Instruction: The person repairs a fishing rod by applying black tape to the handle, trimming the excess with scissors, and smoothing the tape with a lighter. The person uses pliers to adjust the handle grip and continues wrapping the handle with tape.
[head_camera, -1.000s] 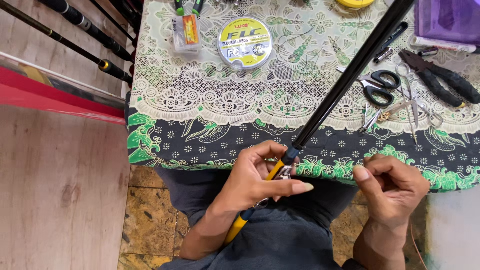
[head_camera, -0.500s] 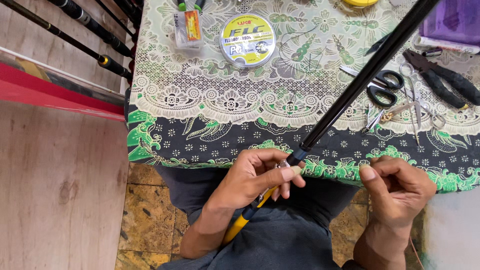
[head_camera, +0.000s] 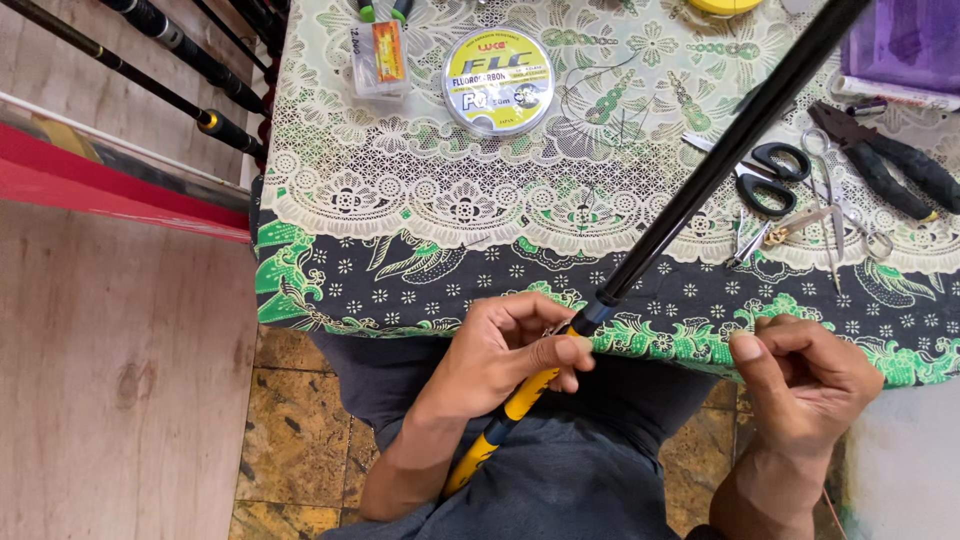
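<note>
- Head view: my left hand (head_camera: 500, 355) wraps its fingers around the rod (head_camera: 700, 190) near the yellow grip, over my lap.
- My right hand (head_camera: 805, 375) curls fingers together, thumb against forefinger, just right of it.
- Scissors (head_camera: 765, 175) lie on the surface (head_camera: 400, 230) beyond.

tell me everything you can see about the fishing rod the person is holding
The fishing rod is a long, glossy black shaft running diagonally from the top right, over the patterned tablecloth, down to the lap. Its lower handle is yellow with dark bands. The left hand grips it where black meets yellow. The right hand is apart from it, fingers pinched.
</note>
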